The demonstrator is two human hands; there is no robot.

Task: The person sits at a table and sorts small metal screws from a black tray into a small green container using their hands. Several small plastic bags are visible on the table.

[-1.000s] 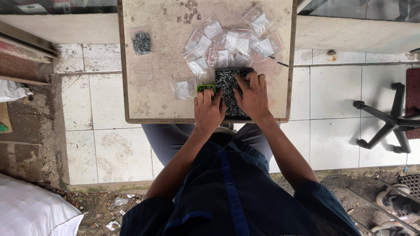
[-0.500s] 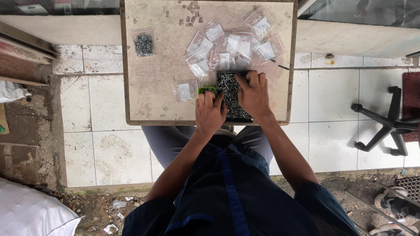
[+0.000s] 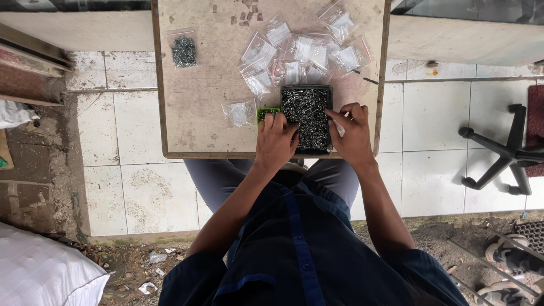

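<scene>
Resting on the table (image 3: pixel 192 113), the left hand (image 3: pixel 276 141) lay with fingers together beside the black tray of screws (image 3: pixel 306 116). The right hand (image 3: pixel 354 133) curled at the tray's right edge, fingertips pinched; what they held could not be told.

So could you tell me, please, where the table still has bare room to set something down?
The widest bare patch on the table is its left half, between the lone bag of screws, the small bag and the near edge. The far right is crowded with bags; the tray and both hands fill the near right.
</scene>
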